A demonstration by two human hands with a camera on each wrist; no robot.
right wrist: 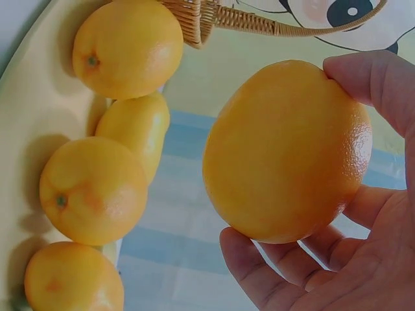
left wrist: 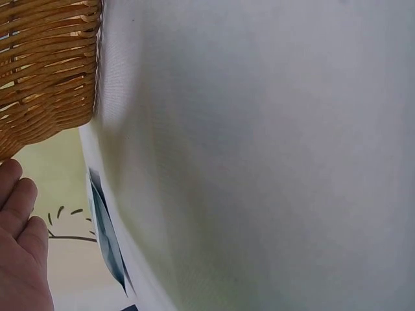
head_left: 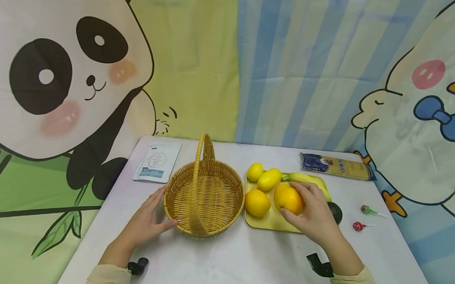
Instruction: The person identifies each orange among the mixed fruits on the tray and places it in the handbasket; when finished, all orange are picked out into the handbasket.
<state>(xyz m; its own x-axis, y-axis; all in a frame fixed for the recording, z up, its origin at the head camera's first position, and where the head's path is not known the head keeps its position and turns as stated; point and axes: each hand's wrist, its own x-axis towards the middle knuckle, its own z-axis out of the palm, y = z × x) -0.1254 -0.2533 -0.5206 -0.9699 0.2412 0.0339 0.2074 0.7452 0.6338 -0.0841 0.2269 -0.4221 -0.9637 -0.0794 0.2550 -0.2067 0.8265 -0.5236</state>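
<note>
My right hand [head_left: 317, 212] grips an orange [head_left: 291, 200] between thumb and fingers, above the yellow tray [head_left: 273, 224]. The right wrist view shows that held orange [right wrist: 288, 152] apart from the other fruit. Another orange [head_left: 257, 203] lies at the tray's left side, with a lemon [head_left: 269, 179] and a second yellow fruit [head_left: 255, 172] behind it. Bananas [head_left: 309, 180] lie at the back right, partly hidden by the hand. My left hand [head_left: 148, 219] lies at the left side of the wicker basket [head_left: 214, 197], fingers extended by its rim. Inside the basket only woven bottom shows.
A dark green round fruit [head_left: 335, 212] shows beside the right hand. A white pouch [head_left: 158, 162] lies back left, a pasta packet [head_left: 337, 166] back right. A green lollipop [head_left: 366, 209] and a red lollipop [head_left: 358, 226] lie at the right. The basket's handle [head_left: 196, 190] arches upward.
</note>
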